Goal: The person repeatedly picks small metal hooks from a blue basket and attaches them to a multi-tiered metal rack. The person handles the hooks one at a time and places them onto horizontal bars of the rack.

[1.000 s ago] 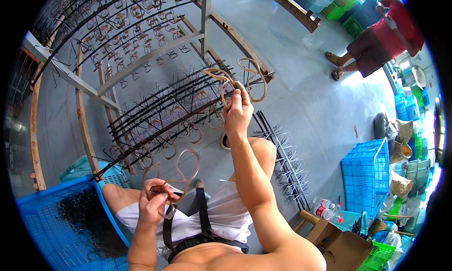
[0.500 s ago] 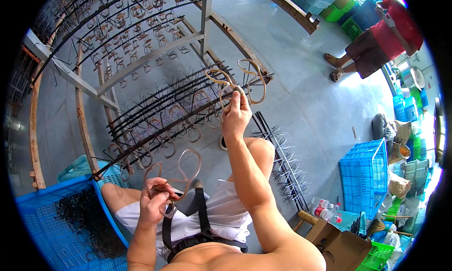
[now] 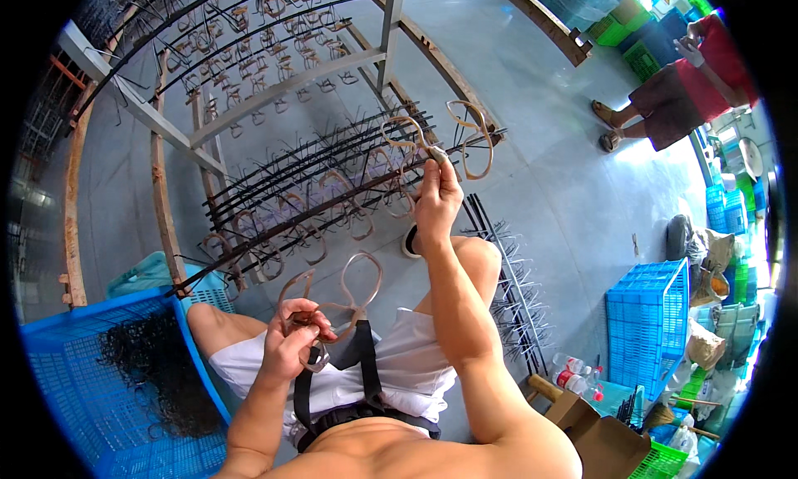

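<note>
In my right hand point(image 3: 438, 204), thumb and fingers are closed on a pale brown eyeglass frame point(image 3: 490, 150), held at its middle. It is at the far right end of a dark bar point(image 3: 386, 178); whether it sits on a hook there I cannot tell. Other eyeglass frames point(image 3: 366, 217) hang along this bar to the left. My left hand point(image 3: 289, 342) is above my lap with its fingers curled around several clear brownish eyeglass frames point(image 3: 381, 279). One has its two rims standing up beyond the fingers; the others overlap and are partly hidden by the hand.
A metal rack point(image 3: 291, 86) with rows of hanging frames stands ahead. Hooked rods point(image 3: 509, 275) lie right of my knee. At left, a blue basket point(image 3: 62, 323) contains dark wiry pieces point(image 3: 154, 379). A blue crate point(image 3: 648, 313), bottles point(image 3: 573, 375), an open cardboard box point(image 3: 611, 441) and a person point(image 3: 686, 92) are at right.
The whole view has shifted, so most things appear farther right. My right hand remains at the bar's end and my left hand still holds its frames. The person's hands have moved slightly.
</note>
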Action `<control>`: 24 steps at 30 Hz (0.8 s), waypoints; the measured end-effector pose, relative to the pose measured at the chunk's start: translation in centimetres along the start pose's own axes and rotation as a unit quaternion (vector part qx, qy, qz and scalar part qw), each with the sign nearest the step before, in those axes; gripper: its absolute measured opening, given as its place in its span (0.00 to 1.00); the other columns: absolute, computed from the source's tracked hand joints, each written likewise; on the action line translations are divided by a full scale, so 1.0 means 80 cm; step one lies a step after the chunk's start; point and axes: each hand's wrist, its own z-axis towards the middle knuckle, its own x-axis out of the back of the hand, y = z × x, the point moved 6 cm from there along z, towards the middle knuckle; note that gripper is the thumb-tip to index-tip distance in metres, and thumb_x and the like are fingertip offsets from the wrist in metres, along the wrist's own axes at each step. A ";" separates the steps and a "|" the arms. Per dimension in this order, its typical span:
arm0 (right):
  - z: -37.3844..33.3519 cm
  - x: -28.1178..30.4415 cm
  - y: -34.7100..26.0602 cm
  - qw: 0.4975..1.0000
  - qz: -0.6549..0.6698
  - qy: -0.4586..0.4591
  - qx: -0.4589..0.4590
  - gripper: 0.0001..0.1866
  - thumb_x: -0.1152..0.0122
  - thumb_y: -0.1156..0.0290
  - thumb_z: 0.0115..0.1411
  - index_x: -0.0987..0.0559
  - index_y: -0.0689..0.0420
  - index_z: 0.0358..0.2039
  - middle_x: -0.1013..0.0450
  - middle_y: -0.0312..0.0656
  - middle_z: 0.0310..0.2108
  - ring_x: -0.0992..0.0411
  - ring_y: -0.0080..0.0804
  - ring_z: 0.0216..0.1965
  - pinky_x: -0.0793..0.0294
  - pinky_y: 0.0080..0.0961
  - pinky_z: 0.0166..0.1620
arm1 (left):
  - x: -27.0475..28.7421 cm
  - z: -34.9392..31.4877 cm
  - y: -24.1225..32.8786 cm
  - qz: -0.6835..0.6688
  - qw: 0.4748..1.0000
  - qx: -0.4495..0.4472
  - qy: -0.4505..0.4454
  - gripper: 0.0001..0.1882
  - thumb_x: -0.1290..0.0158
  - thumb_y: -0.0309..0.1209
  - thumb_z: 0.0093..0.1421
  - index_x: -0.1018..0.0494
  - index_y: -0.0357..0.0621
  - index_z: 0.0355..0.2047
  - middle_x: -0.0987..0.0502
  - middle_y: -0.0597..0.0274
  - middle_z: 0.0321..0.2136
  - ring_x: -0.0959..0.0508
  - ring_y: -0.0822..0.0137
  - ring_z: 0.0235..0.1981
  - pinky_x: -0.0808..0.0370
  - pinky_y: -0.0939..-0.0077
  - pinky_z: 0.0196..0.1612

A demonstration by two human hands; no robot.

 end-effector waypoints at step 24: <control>-0.183 -0.050 -0.070 0.925 -0.038 -0.377 -0.018 0.35 0.47 0.58 0.60 0.50 0.62 0.60 0.46 0.48 0.49 0.42 0.36 0.50 0.39 0.33 0.53 | 0.005 -0.019 0.060 0.114 0.957 -0.254 0.076 0.17 0.55 0.20 0.55 0.36 0.42 0.46 0.27 0.52 0.33 0.26 0.64 0.31 0.27 0.71 0.36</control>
